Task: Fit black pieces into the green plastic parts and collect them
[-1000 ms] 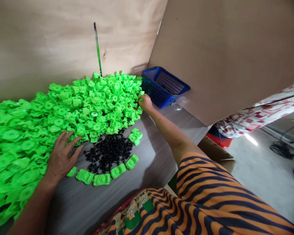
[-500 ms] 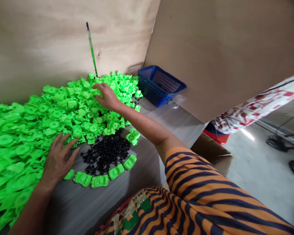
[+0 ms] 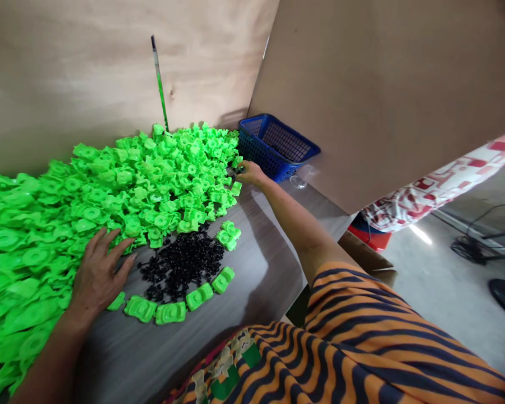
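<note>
A big heap of bright green plastic parts [image 3: 109, 191] covers the left and back of the grey table [image 3: 252, 264]. In front of it lies a small pile of black pieces [image 3: 183, 264], ringed by a few single green parts [image 3: 170, 312]. My left hand [image 3: 96, 272] lies flat with fingers spread on the edge of the green heap, left of the black pile. My right hand [image 3: 249, 171] reaches far back to the heap's right edge, close to the blue basket [image 3: 278, 146]; its fingers are curled at some small dark pieces there, and I cannot make out a hold.
Plywood boards wall the table at the back and right. A thin green-and-black stick [image 3: 160, 81] leans on the back board. A clear round object [image 3: 298, 180] lies by the basket. Right of the table are a patterned cloth [image 3: 437, 185], a cardboard box [image 3: 364, 255] and bare floor.
My right hand went from the basket-side edge of the heap to its top and is now back at the edge by the basket. The left hand has stayed put.
</note>
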{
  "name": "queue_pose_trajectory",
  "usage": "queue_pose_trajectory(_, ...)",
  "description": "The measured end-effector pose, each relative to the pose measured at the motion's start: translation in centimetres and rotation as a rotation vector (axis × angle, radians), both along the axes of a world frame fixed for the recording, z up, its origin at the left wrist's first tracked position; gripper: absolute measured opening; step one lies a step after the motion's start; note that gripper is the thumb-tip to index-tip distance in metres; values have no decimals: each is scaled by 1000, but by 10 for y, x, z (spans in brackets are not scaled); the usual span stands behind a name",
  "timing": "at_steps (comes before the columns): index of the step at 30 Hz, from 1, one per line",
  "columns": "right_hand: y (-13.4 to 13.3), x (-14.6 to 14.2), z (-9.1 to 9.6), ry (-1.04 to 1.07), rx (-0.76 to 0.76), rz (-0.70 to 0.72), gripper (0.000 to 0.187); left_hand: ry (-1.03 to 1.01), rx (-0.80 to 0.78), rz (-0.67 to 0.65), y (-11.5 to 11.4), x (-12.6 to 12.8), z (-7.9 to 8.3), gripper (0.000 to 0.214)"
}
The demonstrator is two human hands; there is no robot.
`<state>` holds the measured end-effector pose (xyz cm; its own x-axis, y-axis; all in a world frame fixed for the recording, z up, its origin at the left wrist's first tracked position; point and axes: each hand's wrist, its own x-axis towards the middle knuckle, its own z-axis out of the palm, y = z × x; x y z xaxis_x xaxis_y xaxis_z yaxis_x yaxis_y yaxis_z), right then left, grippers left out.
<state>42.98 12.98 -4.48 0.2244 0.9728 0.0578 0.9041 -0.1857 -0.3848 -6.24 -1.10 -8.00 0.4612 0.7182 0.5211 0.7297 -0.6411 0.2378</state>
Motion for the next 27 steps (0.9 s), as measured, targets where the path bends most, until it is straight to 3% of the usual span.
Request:
queue_pose_trajectory(8,16,-14,5,-6,-84,89,50,14,18,-3,1,-1,-2,30)
queue_pose_trajectory(27,21,-18,8,77,-227,48,23,35,44,-17,0,0,-1,30)
